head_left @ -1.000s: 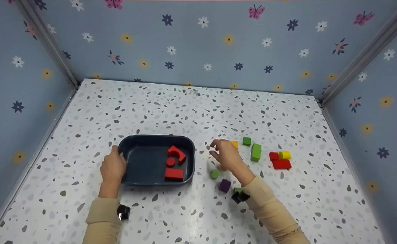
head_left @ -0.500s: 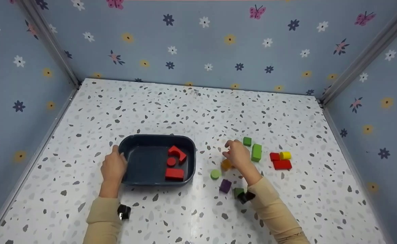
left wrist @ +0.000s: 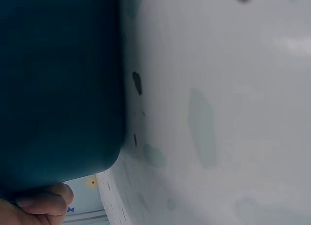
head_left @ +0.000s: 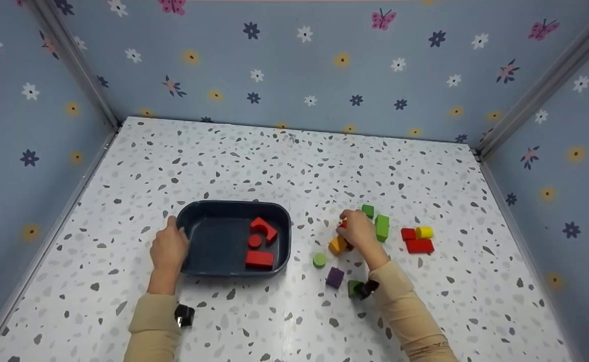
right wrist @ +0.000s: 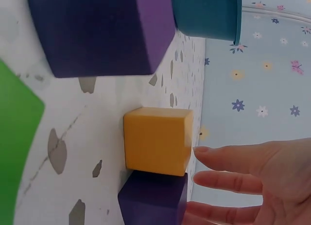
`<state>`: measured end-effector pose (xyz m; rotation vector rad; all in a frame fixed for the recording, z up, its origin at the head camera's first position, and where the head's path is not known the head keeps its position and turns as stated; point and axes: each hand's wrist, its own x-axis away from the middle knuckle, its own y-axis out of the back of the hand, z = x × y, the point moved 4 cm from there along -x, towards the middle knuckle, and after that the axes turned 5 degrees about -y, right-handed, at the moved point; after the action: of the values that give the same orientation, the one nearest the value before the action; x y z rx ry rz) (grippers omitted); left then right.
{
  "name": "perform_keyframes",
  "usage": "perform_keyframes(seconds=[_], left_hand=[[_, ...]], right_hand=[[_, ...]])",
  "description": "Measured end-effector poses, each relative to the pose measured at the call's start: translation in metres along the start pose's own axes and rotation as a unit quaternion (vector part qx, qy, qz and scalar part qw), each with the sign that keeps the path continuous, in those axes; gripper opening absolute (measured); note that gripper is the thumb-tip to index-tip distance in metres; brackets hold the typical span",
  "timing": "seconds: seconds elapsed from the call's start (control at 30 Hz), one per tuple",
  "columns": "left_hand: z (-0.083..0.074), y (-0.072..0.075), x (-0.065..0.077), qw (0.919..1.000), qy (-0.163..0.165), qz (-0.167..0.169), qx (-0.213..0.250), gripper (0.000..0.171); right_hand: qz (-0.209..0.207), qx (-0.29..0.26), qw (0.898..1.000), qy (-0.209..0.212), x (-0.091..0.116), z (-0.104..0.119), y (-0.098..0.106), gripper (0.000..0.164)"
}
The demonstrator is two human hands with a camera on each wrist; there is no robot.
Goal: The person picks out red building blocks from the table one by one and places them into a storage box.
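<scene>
A dark blue tray (head_left: 214,246) with rounded corners stands on the table. My left hand (head_left: 169,247) grips its left rim; in the left wrist view, curled fingers (left wrist: 48,203) lie against the tray's wall. Inside the tray are a red arch block (head_left: 270,232), a red round block (head_left: 255,241) and a red rectangular block (head_left: 259,259). My right hand (head_left: 362,232) reaches down among loose blocks, its fingertips at a red block (head_left: 343,225) that it partly hides. In the right wrist view, its extended fingers stand apart behind an orange cube (right wrist: 156,141) and a purple block (right wrist: 153,198).
Near the right hand lie a light green round block (head_left: 319,260), a purple block (head_left: 334,277) and green blocks (head_left: 382,228). Further right, a yellow cylinder (head_left: 424,232) adjoins a red rectangular block (head_left: 420,246). Flowered panels (head_left: 284,65) enclose the speckled table (head_left: 274,156).
My right hand has moved to the right, uncovering the orange block, and lowered over the red one. The left hand stays at the tray.
</scene>
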<state>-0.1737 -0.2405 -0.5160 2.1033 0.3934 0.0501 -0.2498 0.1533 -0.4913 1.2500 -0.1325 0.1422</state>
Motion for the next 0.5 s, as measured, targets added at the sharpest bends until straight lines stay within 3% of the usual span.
perform_keyframes(seconds=[0.5], left_hand=[[-0.0005, -0.0007, 0.0005, 1.0, 0.002, -0.003, -0.004, 0.021]], right_hand=[[0.036, 0.006, 0.999, -0.033, -0.0089, 0.0011, -0.0065, 0.027]])
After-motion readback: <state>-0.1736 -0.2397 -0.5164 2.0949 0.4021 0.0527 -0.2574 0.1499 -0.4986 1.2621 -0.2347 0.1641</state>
